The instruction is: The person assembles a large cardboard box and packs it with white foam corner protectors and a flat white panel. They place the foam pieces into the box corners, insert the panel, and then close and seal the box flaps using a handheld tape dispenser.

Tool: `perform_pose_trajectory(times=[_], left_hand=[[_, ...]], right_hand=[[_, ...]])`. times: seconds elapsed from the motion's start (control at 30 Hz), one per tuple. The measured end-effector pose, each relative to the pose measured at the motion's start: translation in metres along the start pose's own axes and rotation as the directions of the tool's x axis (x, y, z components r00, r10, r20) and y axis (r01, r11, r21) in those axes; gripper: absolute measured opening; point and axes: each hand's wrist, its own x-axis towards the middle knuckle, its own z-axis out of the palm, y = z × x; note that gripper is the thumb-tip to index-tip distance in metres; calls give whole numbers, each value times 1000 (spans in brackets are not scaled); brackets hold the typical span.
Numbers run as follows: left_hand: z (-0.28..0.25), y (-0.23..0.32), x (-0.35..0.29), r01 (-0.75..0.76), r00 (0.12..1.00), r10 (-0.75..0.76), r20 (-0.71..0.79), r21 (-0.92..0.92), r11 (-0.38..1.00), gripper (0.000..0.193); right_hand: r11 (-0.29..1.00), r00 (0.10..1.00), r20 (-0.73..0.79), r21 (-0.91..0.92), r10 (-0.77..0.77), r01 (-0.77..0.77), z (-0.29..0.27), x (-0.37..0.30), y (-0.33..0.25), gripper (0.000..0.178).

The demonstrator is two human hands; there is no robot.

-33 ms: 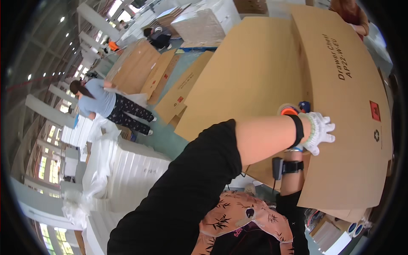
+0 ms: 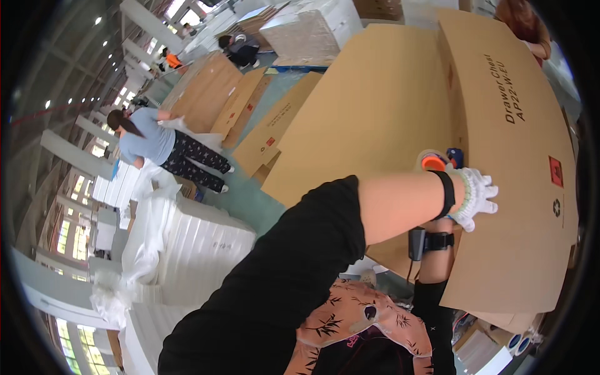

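My left hand (image 2: pixel 478 199), in a white glove, lies with spread fingers on the raised side of a large brown cardboard carton (image 2: pixel 515 231), near its fold. My left forearm crosses over my right wrist, hiding the right hand; only the right forearm (image 2: pixel 435 265), with a black strap and small device, shows below the crossing. Just beyond the crossed wrists, a tape dispenser (image 2: pixel 455 157) with a blue part and an orange-cored tape roll (image 2: pixel 432 161) stands against the carton. Whether my right hand grips it is hidden.
A broad cardboard sheet (image 2: pixel 369 106) stretches out ahead. Stacked white foam boards (image 2: pixel 203 250) stand at left, with a person in a light blue top (image 2: pixel 147 140) beyond them. Another person's sleeve (image 2: pixel 522 25) shows at the far right. Tape rolls (image 2: pixel 519 344) lie at lower right.
The whole view has shifted slightly, so everything sits a little farther right and lower. My left hand stays on the same part of the carton.
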Motion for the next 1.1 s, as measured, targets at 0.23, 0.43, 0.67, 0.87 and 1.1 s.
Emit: perform_pose_trajectory(times=[0.23, 0.43, 0.67, 0.87, 1.1], left_hand=[[10, -4, 11, 31, 995, -33, 98, 26, 999, 75], [20, -1, 18, 42, 999, -42, 5, -18, 999, 72], [41, 31, -19, 176, 929, -177, -326, -33, 984, 56], [23, 147, -49, 146, 976, -168, -140, -160, 976, 83], [65, 172, -78, 500, 707, -432, -560, -37, 865, 63]], right_hand=[[982, 944, 326, -188, 57, 6, -52, -49, -10, 39], [919, 884, 339, -336, 322, -206, -217, -172, 47, 35], [843, 952, -121, 506, 282, -186, -364, -251, 27, 40], [591, 768, -531, 766, 359, 253, -488, -287, 57, 44], [657, 741, -559, 723, 373, 214, -593, -162, 74, 36]])
